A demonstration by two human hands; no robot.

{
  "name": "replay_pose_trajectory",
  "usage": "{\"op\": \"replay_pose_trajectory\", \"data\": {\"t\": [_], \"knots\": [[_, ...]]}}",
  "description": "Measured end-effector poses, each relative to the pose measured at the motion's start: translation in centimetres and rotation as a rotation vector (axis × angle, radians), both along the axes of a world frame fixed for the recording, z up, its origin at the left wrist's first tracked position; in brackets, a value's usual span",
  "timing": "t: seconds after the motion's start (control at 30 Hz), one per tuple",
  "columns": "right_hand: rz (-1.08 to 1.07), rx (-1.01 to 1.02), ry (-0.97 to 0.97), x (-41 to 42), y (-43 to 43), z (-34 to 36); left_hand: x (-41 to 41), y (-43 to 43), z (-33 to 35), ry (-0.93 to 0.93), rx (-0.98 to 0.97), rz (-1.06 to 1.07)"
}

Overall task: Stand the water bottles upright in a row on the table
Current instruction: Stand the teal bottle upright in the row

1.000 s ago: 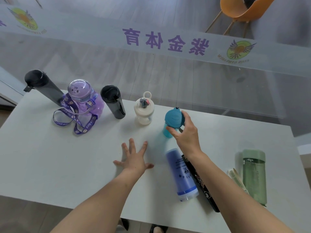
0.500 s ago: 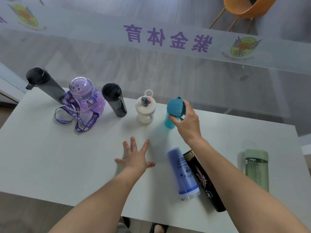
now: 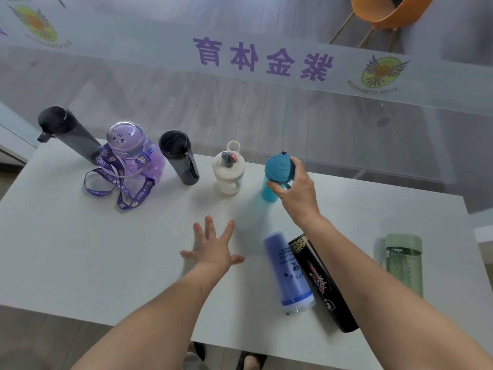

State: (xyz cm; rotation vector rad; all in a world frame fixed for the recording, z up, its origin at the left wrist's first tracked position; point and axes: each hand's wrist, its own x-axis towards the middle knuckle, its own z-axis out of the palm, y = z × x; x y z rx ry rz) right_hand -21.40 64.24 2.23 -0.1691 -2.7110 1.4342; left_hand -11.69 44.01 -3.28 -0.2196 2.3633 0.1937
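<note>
Along the far edge of the white table (image 3: 80,263) stand a tall dark bottle (image 3: 66,132), a purple cartoon bottle (image 3: 133,153) with a lanyard, a shorter black bottle (image 3: 178,157) and a small cream bottle (image 3: 229,170). My right hand (image 3: 296,190) grips the lid of a teal bottle (image 3: 276,170) that stands upright at the right end of this row. My left hand (image 3: 213,249) lies flat on the table with its fingers spread. Three bottles lie on their sides at the right: a blue one (image 3: 289,273), a black patterned one (image 3: 320,281) and a pale green one (image 3: 404,263).
A glass wall with purple lettering (image 3: 262,61) runs right behind the table's far edge. An orange chair (image 3: 384,14) stands beyond the glass at the top right. Feet show under the table's near edge.
My right hand has carried the teal bottle away from me and set it upright beside the cream bottle. My left hand has stayed flat on the table.
</note>
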Motion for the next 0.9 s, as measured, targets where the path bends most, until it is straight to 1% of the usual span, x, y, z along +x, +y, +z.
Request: {"op": "replay_pose_trajectory", "data": {"t": [0.43, 0.63, 0.9], "knots": [[0.023, -0.005, -0.006, -0.1, 0.4, 0.2, 0.2, 0.3, 1.9, -0.018, -0.001, -0.016], [0.064, -0.01, -0.025, -0.1, 0.7, 0.2, 0.1, 0.3, 1.9, -0.019, 0.001, -0.022], [0.049, -0.003, -0.019, -0.5, 0.8, 0.3, 0.2, 0.3, 1.7, -0.013, -0.004, -0.031]]}}
